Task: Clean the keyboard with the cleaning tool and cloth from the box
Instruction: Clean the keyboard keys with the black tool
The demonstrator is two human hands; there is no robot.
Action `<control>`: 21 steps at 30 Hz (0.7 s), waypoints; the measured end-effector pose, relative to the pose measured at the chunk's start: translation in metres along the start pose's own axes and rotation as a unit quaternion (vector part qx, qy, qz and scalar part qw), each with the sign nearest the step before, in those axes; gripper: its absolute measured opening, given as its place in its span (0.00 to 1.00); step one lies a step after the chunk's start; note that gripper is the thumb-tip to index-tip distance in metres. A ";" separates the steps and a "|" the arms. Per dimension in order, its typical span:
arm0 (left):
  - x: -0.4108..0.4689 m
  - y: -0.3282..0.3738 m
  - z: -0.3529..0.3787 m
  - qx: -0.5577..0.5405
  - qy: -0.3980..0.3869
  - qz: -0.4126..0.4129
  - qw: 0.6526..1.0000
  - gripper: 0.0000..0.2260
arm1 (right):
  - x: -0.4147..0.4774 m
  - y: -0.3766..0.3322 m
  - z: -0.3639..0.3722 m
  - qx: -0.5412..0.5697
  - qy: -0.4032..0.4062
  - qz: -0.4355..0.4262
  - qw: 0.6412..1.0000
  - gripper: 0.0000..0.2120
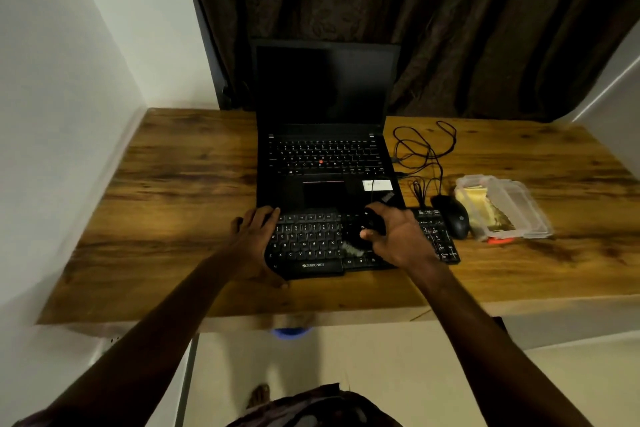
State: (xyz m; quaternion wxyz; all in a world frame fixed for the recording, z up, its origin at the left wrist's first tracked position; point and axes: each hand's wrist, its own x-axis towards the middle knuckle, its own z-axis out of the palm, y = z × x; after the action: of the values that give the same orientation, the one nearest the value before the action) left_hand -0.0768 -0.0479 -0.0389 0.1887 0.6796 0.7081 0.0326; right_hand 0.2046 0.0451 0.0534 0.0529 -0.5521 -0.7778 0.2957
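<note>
Head view, looking down: at the far left a pale wall [69, 80] runs along the edge of the wooden desk [173, 184]. Moving in, the person's left hand [258, 239] clasps the left end of the keyboard [311, 246], with its fingers laid over the far corner and the thumb hooked on the near edge. The keyboard is black and lies flat near the front of the desk, its far edge against the open laptop [325, 149], whose screen is dark. Behind the laptop hangs a brown curtain [415, 10]. Over the right half of the keyboard's letter keys sits the cleaning tool [365, 224], a dark rounded thing with a tuft of pale bristles [349, 248] pointing down onto the keys. The right hand [394, 239] holds it, fingers and thumb curled round the body, palm turned toward the left. This hand covers part of the keyboard, and the number pad shows beyond it. Further right a black cable [422, 149] lies in loose loops on the wood, and a black mouse [453, 217] sits just beside the keyboard's right end. Right of the mouse stands the box [519, 204], clear plastic and open, with a yellow cloth [474, 204] lying inside it at its left side.
</note>
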 end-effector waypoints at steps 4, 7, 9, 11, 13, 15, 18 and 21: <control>0.000 0.001 0.000 0.002 0.002 0.000 1.000 0.76 | -0.005 -0.006 0.005 -0.029 0.038 0.007 0.999 0.25; 0.000 -0.001 0.001 0.004 0.002 0.005 1.000 0.74 | -0.012 -0.015 0.011 -0.013 0.009 -0.005 1.000 0.26; -0.001 -0.001 0.001 0.006 -0.001 0.008 1.000 0.74 | -0.015 -0.018 0.015 -0.002 -0.014 -0.010 1.000 0.27; -0.001 -0.001 0.002 0.003 0.003 0.008 1.000 0.74 | -0.014 -0.015 0.016 0.005 -0.006 -0.002 1.000 0.27; -0.002 -0.001 0.002 0.002 0.009 0.008 1.000 0.74 | -0.011 -0.008 0.012 0.007 0.020 0.019 1.000 0.27; -0.001 -0.002 0.003 0.002 0.009 0.005 1.000 0.74 | -0.010 0.001 0.006 0.000 0.050 0.045 0.998 0.26; 0.000 -0.003 0.004 0.006 0.008 0.005 1.000 0.73 | -0.015 0.009 0.000 -0.032 0.075 0.063 0.995 0.27; 0.001 -0.001 0.005 0.030 0.013 0.009 0.999 0.73 | -0.020 0.005 0.004 -0.029 0.067 0.061 0.995 0.28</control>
State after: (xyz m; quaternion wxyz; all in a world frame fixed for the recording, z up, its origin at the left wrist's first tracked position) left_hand -0.0764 -0.0484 -0.0445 0.1584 0.6911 0.7048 0.0218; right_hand 0.2151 0.0267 0.0523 0.0701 -0.6185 -0.7456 0.2378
